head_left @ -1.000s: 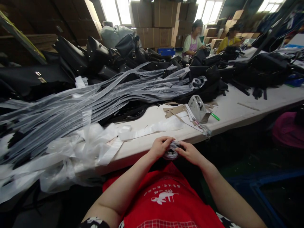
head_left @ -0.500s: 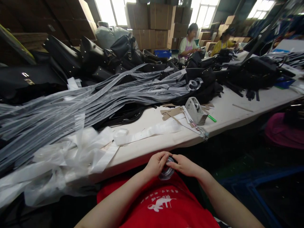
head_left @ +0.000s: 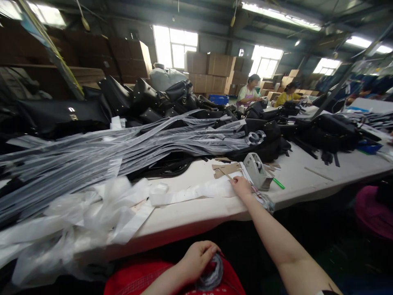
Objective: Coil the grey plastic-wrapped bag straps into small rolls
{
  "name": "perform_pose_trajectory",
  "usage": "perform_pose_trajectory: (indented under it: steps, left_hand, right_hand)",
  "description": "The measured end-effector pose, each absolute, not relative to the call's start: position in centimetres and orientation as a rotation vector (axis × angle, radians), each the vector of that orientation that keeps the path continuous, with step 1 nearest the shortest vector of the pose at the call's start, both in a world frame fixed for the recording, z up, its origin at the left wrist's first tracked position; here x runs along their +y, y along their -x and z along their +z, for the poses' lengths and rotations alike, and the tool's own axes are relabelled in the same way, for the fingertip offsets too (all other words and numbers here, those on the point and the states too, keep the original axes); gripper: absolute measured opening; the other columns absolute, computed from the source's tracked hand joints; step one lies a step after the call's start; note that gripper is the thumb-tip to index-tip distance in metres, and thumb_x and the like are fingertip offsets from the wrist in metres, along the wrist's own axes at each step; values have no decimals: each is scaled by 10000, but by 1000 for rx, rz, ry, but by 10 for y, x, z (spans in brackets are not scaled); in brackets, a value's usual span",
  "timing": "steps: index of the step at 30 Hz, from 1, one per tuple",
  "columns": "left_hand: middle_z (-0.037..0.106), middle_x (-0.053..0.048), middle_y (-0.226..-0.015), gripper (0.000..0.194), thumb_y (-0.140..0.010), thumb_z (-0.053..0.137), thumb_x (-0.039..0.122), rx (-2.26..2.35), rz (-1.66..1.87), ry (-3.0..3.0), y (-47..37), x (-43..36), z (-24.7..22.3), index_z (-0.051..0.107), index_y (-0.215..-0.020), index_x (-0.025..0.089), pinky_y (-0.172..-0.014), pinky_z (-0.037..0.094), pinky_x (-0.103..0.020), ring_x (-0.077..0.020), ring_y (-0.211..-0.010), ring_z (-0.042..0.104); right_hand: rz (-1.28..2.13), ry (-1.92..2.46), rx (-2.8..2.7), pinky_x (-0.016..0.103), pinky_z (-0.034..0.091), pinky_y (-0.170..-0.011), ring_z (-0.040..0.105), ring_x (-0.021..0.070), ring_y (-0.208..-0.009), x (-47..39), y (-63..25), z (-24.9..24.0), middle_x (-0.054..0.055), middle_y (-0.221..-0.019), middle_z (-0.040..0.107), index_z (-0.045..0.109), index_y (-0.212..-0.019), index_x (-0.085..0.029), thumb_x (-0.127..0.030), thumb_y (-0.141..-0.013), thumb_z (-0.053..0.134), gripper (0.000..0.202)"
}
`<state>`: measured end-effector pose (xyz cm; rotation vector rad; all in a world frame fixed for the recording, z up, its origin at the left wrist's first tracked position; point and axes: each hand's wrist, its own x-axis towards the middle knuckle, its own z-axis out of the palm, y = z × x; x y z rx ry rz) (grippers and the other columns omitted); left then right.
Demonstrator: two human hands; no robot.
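In my lap, my left hand [head_left: 198, 259] is closed on a coiled strap [head_left: 217, 272] that looks grey and film-wrapped. My right hand [head_left: 241, 187] reaches over the table's front part with its fingers pinched together. Its fingertips are at the right end of a white film strip [head_left: 196, 192], beside a thin brown cardboard strip [head_left: 226, 173]; what they pinch is too small to make out. Just right of that hand stands a grey tape dispenser [head_left: 258, 172]. Brown cardboard pieces [head_left: 225, 169] lie beyond the fingers.
Long film-wrapped straps [head_left: 147, 141] cover the table's left side, with crumpled clear plastic [head_left: 89, 209] before them. Black bags [head_left: 52, 112] are piled behind. A green pen [head_left: 278, 183] lies right of the dispenser. Two people [head_left: 249, 92] work farther back.
My right hand has left the coil and moved forward onto the table by the dispenser. My left hand keeps the coil in my lap. The camera view has tilted upward.
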<state>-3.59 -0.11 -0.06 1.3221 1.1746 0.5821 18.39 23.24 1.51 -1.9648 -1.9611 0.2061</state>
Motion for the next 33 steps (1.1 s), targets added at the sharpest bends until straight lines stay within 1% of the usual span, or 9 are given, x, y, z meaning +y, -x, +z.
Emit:
perform_pose_trajectory:
  steps: [4, 9, 14, 16, 19, 23, 26, 29, 33]
  left_hand:
    - [676, -58, -795, 525, -861, 465, 573, 1166, 618, -1309, 39, -2, -2, 723, -950, 125, -689, 446, -250, -164, -706, 571]
    - [674, -61, -808, 531, -858, 466, 574, 1143, 590, -1282, 39, 0, -2, 721, -977, 123, -667, 442, -251, -157, -687, 557]
    - [656, -54, -775, 565, -858, 456, 595, 1102, 538, -1263, 35, 2, -1, 705, -1029, 118, -599, 410, -239, -140, -632, 522]
    - [649, -48, -764, 564, -863, 451, 594, 1088, 530, -1261, 33, 2, 0, 700, -1042, 120, -575, 393, -233, -132, -611, 505]
    - [655, -51, -780, 544, -868, 456, 578, 1077, 544, -1286, 32, 1, 0, 707, -1027, 122, -596, 396, -233, -133, -634, 513]
    - [662, -51, -768, 548, -869, 446, 576, 1091, 505, -1272, 32, 1, 2, 703, -1042, 124, -591, 403, -238, -140, -626, 519]
    - [679, -61, -833, 544, -868, 444, 575, 1109, 498, -1295, 32, 2, 4, 708, -1031, 129, -650, 429, -255, -159, -685, 549]
    - [675, -64, -801, 569, -866, 441, 585, 1111, 489, -1274, 31, 2, 4, 698, -1053, 114, -625, 428, -256, -156, -654, 547]
    - [673, -58, -795, 544, -873, 447, 568, 1113, 516, -1284, 31, 2, 2, 703, -1035, 116, -623, 432, -241, -144, -654, 548]
  right_hand:
    - [82, 1922, -2009, 316, 419, -720, 640, 244, -811, 240, -184, 10, 135, -845, 702, 731, -801, -160, -222, -840, 570, 177]
    - [-15, 1884, -1953, 295, 409, -687, 629, 218, -784, 227, -202, 21, 113, -876, 713, 717, -927, -178, -268, -922, 469, 264]
    - [-25, 1627, -2089, 286, 414, -843, 607, 199, -948, 181, -202, 26, 64, -1027, 704, 711, -1018, -230, -331, -936, 499, 249]
    - [-88, 1403, -2212, 305, 400, -872, 588, 202, -936, 158, -194, 18, 64, -984, 700, 727, -987, -236, -303, -929, 521, 225]
    - [-136, 1221, -2328, 321, 399, -816, 561, 202, -843, 132, -183, 0, 66, -862, 679, 747, -906, -235, -249, -915, 544, 204]
    - [-39, 1265, -2330, 312, 401, -779, 550, 192, -797, 122, -178, -16, 64, -816, 658, 748, -906, -218, -276, -902, 577, 181]
    - [128, 1346, -2299, 320, 407, -815, 562, 205, -839, 125, -177, -18, 69, -851, 663, 748, -904, -221, -308, -895, 582, 187]
    - [294, 1425, -2225, 321, 427, -837, 579, 211, -877, 128, -176, -18, 67, -867, 669, 746, -885, -230, -314, -889, 581, 185]
    - [344, 1452, -2185, 315, 453, -821, 593, 208, -870, 131, -175, -20, 59, -851, 672, 741, -836, -234, -319, -880, 590, 179]
